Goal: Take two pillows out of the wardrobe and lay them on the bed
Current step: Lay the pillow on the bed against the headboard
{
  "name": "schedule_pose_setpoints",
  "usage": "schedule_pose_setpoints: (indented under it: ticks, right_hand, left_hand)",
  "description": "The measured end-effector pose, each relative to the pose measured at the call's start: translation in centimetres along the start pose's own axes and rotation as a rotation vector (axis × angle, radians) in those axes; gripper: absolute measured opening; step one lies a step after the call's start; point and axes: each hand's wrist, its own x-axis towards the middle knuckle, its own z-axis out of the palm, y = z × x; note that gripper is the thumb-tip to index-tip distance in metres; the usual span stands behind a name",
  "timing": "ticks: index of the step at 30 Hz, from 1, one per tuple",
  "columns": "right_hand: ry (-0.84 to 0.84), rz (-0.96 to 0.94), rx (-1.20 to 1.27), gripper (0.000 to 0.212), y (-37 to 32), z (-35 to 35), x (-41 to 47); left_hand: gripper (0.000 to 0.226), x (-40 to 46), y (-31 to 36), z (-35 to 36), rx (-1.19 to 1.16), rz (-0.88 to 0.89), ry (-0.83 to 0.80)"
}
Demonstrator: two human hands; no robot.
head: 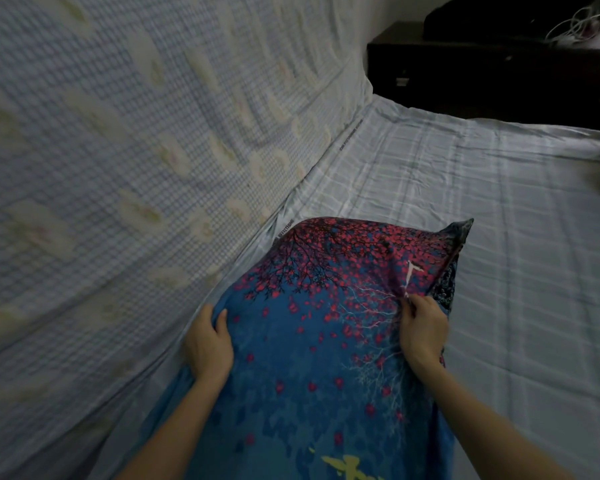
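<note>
Soft printed cloth on the blue pillow with red blossoms (312, 341), smooth with a faint sheen, puckering into creases on its right. Under it, the pale grey checked cotton bed sheet (499, 237) looks matt and lightly wrinkled. Left, the fine-checked fabric hanging with cream patches (118, 133) reads thin and matt. Far right, the dark wooden cabinet (482, 77) looks smooth, dull.

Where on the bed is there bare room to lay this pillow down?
The striped sheet lies bare to the right of the pillow and ahead of it, up to the dark cabinet. The left is tight: the pillow's edge and the left hand sit against the checked fabric.
</note>
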Motion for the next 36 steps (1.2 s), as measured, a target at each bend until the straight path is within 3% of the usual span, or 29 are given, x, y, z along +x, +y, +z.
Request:
schedule_pose_setpoints:
  ticks: [12, 15, 17, 20, 28, 32, 36]
  right_hand:
    - [0.05, -0.101, 0.118, 0.019, -5.4, 1.4, 3.7]
    - [-0.173, -0.034, -0.109, 0.034, -3.9, 3.3, 3.2]
    - [-0.35, -0.042, -0.289, 0.046, -2.4, 4.8, 2.0]
    - [-0.482, -0.001, -0.347, 0.06, -1.0, 6.2, 0.8]
    - [-0.655, 0.038, -0.424, 0.064, -0.3, 5.9, 1.2]
    - [-0.759, -0.006, -0.446, 0.066, -0.2, 3.8, 1.5]
    - [-0.84, -0.056, -0.564, 0.065, -0.1, 1.0, -0.5]
  left_hand:
    - [0.025, 6.0, 0.5, -1.4, 0.027, 0.027, 0.082]
    - [0.031, 5.8, -1.2, 0.3, 0.122, 0.011, -0.059]
    - [0.046, 4.7, -2.5, 1.6, 0.284, 0.079, -0.202]
    - [0.063, 3.3, -4.0, 2.9, 0.434, 0.126, -0.292]
    - [0.072, 2.9, -4.5, 2.6, 0.504, 0.13, -0.333]
    - [0.068, 0.7, -4.2, 0.1, 0.434, 0.139, -0.261]
    - [0.067, -2.1, -5.7, -4.3, 0.399, 0.043, -0.309]
